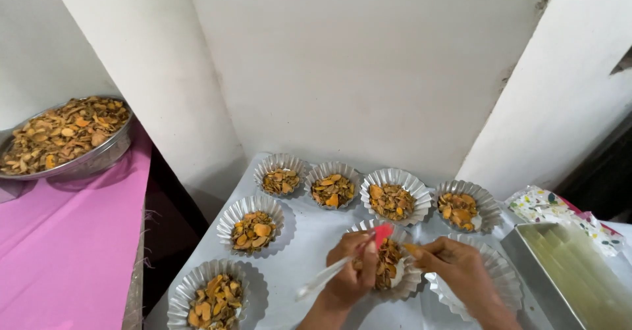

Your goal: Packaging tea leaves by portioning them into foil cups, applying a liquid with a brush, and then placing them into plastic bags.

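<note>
White walls back a pale bench (309, 238) where the left hand (352, 271), fingers pinching a red-tipped spatula (342, 261), levels chips in a fluted foil cup (395, 267) while the right hand's (461, 267) pressed fingertips steady them.

At your three o'clock, on the bench's far right edge, lies the one package you have in view: a soft white wrapper (550, 206) speckled with small green, yellow and red shapes. It touches the steel tray (526, 254), crumpled and partly tucked behind it.
</note>
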